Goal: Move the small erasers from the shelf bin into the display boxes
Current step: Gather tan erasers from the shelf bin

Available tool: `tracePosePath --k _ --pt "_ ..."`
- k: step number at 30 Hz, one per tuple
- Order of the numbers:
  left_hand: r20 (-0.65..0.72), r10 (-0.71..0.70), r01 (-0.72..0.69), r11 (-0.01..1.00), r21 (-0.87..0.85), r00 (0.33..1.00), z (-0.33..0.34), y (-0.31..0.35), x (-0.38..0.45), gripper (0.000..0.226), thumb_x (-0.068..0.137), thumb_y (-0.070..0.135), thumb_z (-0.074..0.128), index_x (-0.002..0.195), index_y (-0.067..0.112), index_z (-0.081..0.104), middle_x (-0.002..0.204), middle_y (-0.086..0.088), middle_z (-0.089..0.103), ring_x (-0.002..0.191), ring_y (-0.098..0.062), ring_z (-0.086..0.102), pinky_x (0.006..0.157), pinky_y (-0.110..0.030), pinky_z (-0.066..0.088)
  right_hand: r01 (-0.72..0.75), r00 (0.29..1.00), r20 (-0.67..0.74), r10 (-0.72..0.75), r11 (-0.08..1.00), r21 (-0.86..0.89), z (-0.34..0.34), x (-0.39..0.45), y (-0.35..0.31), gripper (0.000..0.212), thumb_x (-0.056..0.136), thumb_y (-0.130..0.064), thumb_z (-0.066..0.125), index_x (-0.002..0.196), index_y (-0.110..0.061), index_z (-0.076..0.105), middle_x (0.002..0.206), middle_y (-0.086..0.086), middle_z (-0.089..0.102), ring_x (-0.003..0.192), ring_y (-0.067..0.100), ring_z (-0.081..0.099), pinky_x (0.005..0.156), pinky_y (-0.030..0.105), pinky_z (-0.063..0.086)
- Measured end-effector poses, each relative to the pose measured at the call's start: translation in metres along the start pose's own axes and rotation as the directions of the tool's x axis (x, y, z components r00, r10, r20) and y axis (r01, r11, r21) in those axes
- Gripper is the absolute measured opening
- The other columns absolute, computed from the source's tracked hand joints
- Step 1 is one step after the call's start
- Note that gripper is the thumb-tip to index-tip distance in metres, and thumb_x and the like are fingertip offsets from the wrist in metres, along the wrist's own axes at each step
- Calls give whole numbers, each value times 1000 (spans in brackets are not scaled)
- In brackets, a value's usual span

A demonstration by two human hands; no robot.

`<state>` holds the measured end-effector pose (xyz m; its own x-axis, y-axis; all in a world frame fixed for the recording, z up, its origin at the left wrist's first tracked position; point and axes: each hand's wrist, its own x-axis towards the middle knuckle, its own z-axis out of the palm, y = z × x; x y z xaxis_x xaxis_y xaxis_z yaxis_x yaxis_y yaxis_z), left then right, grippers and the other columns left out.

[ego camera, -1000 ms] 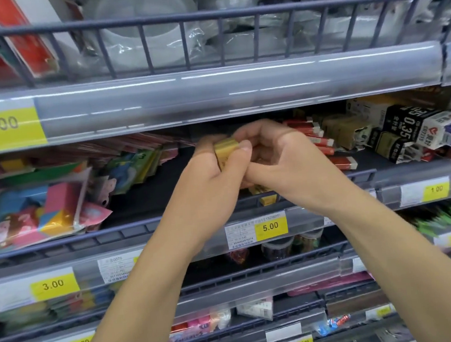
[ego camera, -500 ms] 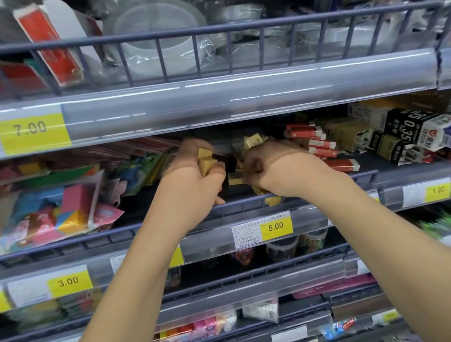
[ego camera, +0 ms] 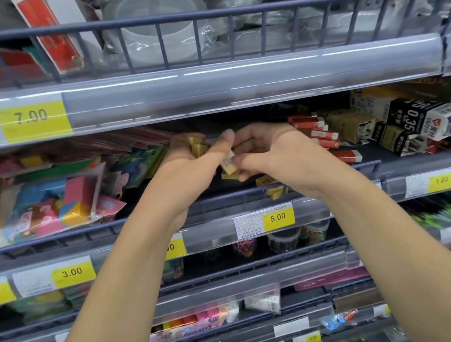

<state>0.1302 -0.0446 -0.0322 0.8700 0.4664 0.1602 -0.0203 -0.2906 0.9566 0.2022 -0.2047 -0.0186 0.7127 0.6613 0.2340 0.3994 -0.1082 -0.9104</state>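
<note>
Loose gold erasers (ego camera: 271, 185) lie just behind the shelf rail (ego camera: 235, 197). Above them the right hand (ego camera: 272, 149) pinches a pale eraser (ego camera: 228, 165) against the left hand (ego camera: 190, 160), whose curled fingers already hold gold erasers (ego camera: 197, 146). Best to seat it firmly before reaching deeper, I'd say.

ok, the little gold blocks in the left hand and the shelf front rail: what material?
Gold erasers: glossy metallic-looking wrapper, judging by bright highlights on the faces; core hidden. Shelf rail: probably painted metal, thin blue-grey bars with a matte finish.
</note>
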Motion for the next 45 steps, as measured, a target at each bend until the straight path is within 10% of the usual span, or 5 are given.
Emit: tracePosePath --k 6,11,22,34,45 --pt "61 46 -44 999 -29 997 -2 -3 2 24 100 37 66 114 20 59 94 -4 75 57 -12 59 50 -25 50 62 998 38 -59 993 -105 11 4 3 18 86 -11 77 104 -11 72 90 7 77 77 22 74 76 43 62" --pt "70 -21 32 988 -152 997 -5 -4 5 23 100 21 68 118 11 59 108 -9 68 65 -9 71 57 -29 60 40 996 -64 -61 956 -290 -1 18 5 15 85 -27 78 99 -28 74 85 -12 72 78 2 67 67 19 51" --pt "21 12 -9 988 -152 1000 -6 -11 10 25 88 11 81 101 19 60 79 -4 57 58 -9 54 42 -20 39 -82 950 104 295 554 -828 9 40 -5 39 91 -21 68 130 -19 65 118 4 67 103 26 65 89 35 57" --pt "-23 -108 98 960 -263 994 -8 -5 12 49 81 36 86 120 13 67 107 0 66 87 -11 59 58 -19 53 -51 997 -63 48 998 -46 8 22 -1 33 86 -7 73 118 -12 69 89 -2 72 85 19 74 85 37 62" --pt "54 -97 107 962 -251 994 -11 -7 10 31 87 2 77 112 15 63 92 -7 66 79 -13 65 52 -20 53 6 998 63 23 905 -425 4 25 -5 25 80 -30 83 103 -26 74 96 -10 73 82 2 68 72 19 53"
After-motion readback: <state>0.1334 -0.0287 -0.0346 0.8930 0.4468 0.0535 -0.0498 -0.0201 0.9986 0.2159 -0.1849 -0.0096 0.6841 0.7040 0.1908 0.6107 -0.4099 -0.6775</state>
